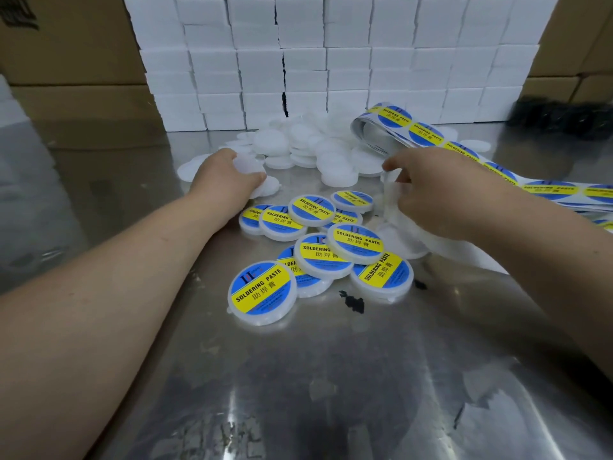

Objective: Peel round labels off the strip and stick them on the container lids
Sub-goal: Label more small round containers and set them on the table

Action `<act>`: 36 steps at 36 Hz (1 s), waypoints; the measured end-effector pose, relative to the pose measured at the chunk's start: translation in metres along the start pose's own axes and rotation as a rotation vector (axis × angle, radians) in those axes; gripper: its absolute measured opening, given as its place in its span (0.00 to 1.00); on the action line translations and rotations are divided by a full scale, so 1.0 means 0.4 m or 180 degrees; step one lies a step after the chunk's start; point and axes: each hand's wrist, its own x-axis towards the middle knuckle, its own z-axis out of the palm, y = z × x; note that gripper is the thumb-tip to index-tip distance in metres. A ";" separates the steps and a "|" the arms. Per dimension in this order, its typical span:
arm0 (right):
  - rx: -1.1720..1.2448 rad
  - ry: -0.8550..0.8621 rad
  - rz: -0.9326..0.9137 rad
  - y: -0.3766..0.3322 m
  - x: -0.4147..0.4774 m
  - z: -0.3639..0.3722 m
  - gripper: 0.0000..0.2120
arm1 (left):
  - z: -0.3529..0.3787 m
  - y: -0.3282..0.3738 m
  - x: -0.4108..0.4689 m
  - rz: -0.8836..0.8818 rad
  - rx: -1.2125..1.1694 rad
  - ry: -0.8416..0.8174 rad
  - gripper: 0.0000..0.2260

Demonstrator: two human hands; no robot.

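Head view.

Writing: each round label on the label strip [428,133] reads "SOLDERING PASTE" in black on a yellow band across a blue disc, with a line of Chinese characters below it. The labelled lids [356,242] carry the same print. Smaller print on the blue areas cannot be read.

Containers: there are lids only, with no contents visible. The labelled lids lie overlapped on the steel tabletop [298,393], between and just nearer than both sets of fingers. The unlabelled lids [331,161] are heaped just beyond the fingers.

Left hand [225,175]: its fingers [257,176] are curled over a plain lid [245,162].

Right hand [444,194]: its fingers [391,165] grip white translucent material [393,200]. It cannot be told whether this is backing or lids.

The strip runs from a coil beyond the right fingers, behind that hand, and is cut off at the right frame edge.

White boxes [331,54] are stacked behind the heap.
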 end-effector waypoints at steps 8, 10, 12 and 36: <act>0.0422 0.0354 -0.0178 -0.008 -0.009 -0.009 0.16 | 0.003 0.018 -0.013 0.0099 -0.0537 -0.0042 0.19; 0.0537 0.0395 -0.0261 -0.011 -0.009 -0.009 0.17 | 0.001 0.025 -0.019 0.0081 -0.0783 0.0021 0.15; 0.0604 0.0410 -0.0281 -0.012 -0.008 -0.008 0.18 | -0.004 0.038 -0.023 0.0074 -0.0926 0.0198 0.13; 0.1602 0.0830 -0.0599 -0.030 -0.020 -0.011 0.15 | -0.004 0.212 -0.167 0.1368 -0.0437 -0.0622 0.09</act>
